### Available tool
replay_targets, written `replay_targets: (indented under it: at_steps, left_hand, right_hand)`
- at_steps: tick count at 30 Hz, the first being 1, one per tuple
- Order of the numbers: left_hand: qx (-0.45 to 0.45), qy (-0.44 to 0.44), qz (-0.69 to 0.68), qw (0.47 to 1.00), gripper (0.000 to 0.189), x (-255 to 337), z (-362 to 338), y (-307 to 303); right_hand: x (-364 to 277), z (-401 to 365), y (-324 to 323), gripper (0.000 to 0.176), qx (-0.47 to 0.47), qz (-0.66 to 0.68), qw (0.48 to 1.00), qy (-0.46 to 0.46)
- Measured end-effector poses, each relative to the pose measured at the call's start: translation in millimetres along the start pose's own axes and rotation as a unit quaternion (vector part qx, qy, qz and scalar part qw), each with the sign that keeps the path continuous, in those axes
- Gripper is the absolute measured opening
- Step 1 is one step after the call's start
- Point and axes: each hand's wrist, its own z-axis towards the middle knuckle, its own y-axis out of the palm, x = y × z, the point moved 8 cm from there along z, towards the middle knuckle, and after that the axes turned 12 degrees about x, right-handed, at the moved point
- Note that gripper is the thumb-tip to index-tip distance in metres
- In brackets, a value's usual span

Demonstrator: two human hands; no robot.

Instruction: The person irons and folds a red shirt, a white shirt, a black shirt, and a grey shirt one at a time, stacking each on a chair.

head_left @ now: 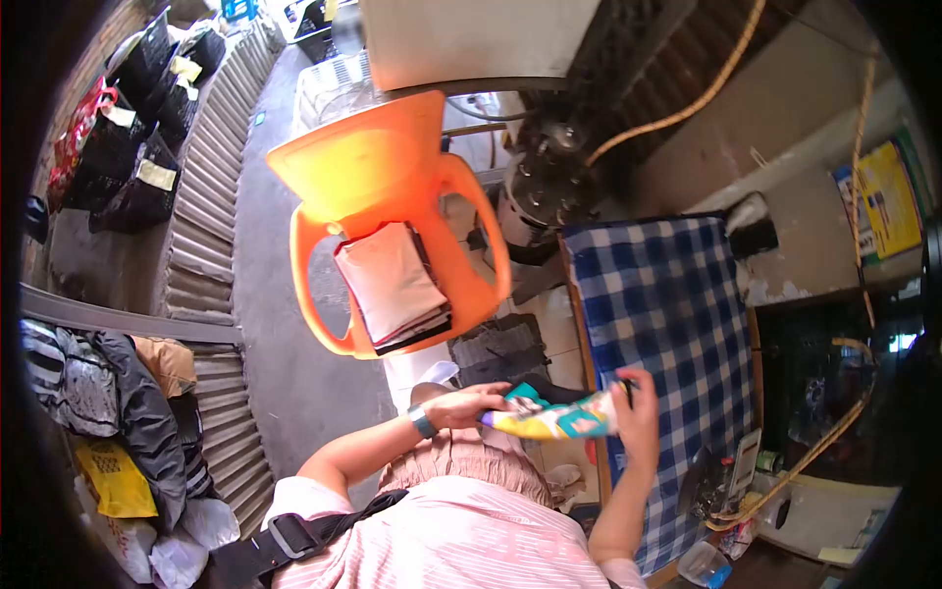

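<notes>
A multicoloured cloth in teal, yellow and white, with a dark part behind it, stretches between my two hands above my lap. My left hand, with a band on its wrist, is closed on the cloth's left end. At its right end, my right hand grips the cloth with bent fingers. In front of me stands an orange plastic chair, and a stack of folded pale and dark cloths lies on its seat.
A padded surface with a blue checked cover is at my right. Clothes and bags lie at the left. Black baskets stand at the far left. A metal machine is behind the chair, near a white panel.
</notes>
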Motion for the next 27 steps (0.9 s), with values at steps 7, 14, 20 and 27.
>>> replay_targets:
  at_steps: [7,14,20,27]
  left_hand:
    - [0.225,0.291,0.076,0.927,0.091,122,-86,-183]
    - [0.359,0.352,0.029,0.864,0.070,134,-63,-333]
    - [0.469,0.197,0.002,0.861,0.052,38,-26,-418]
    - [0.462,0.001,0.156,0.873,0.031,-32,-24,-435]
  right_hand:
    - [-1,93,251,0.018,-0.075,-0.103,0.978,-0.167]
    - [89,124,381,0.017,-0.063,-0.135,0.962,-0.230]
    - [225,45,307,0.029,-0.120,-0.425,0.894,-0.068]
    - [394,-123,129,0.026,-0.043,-0.429,0.877,0.211]
